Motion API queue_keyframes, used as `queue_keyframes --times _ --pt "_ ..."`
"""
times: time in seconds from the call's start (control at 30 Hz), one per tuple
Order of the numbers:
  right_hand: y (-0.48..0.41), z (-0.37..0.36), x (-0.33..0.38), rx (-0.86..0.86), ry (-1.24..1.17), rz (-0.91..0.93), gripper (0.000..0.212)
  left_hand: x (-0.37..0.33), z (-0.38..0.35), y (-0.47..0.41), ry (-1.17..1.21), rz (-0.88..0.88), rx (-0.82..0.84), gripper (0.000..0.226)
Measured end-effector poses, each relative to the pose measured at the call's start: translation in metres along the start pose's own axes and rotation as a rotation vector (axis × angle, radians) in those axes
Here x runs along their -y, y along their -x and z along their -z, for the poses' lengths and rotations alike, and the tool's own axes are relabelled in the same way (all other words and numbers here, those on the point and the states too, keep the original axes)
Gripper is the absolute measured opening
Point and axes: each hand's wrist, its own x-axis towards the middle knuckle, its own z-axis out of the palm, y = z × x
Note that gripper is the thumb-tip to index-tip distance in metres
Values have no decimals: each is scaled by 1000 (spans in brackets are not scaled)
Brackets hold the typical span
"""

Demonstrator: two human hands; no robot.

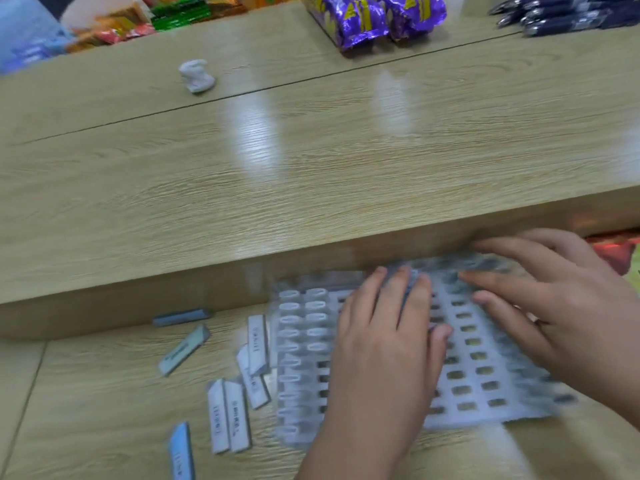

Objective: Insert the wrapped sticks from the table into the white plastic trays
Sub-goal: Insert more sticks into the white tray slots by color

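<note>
The wooden table [311,161] fills most of the view: pale, straight-grained laminate with a glossy sheen, a raised upper shelf and a lower work surface at 6 o'clock. On the lower surface, at 5 o'clock, lies the white plastic tray [474,368], a flat moulded sheet with a grid of small rectangular slots; its left columns hold rounded inserts, and motion blur obscures its far edge. The left hand [384,344] rests palm-down on the tray centre, fingers extended and slightly spread; whether it grips anything cannot be told. The right hand [554,306] lies flat at 3 o'clock over the tray's upper right, fingers splayed open, holding nothing visible. Both hands cover much of the slot grid. The wrapped sticks [228,414], slim rectangular bars in grey-blue and white printed wrappers, lie scattered loose at 7 o'clock, just beside the tray. A crumpled white wad [196,76] sits at 11 o'clock; purple foil packets [374,15] stand at 12 o'clock.
</note>
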Motion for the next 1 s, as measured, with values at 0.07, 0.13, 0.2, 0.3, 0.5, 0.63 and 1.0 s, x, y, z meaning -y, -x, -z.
queue_keyframes --times 0.07,0.13,0.2,0.3,0.5,0.63,1.0 --pt "-4 -5 28 -36 -86 -37 34 20 13 8 53 39 -52 47" --pt "-12 -13 66 -36 -200 -28 30 51 28 21 111 110 -129 44" --pt "-24 -22 105 -29 -283 14 27 88 43 37 153 195 -218 42" --pt "-48 -40 161 1 -355 91 23 145 62 67 107 337 -256 39" --pt "-91 -87 248 301 -300 73 27 228 64 121 44 549 -39 28" --pt "-110 -125 277 370 -125 59 26 236 56 120 74 622 33 29" --pt "-112 -145 303 545 211 -2 12 262 79 161 221 885 -24 19"
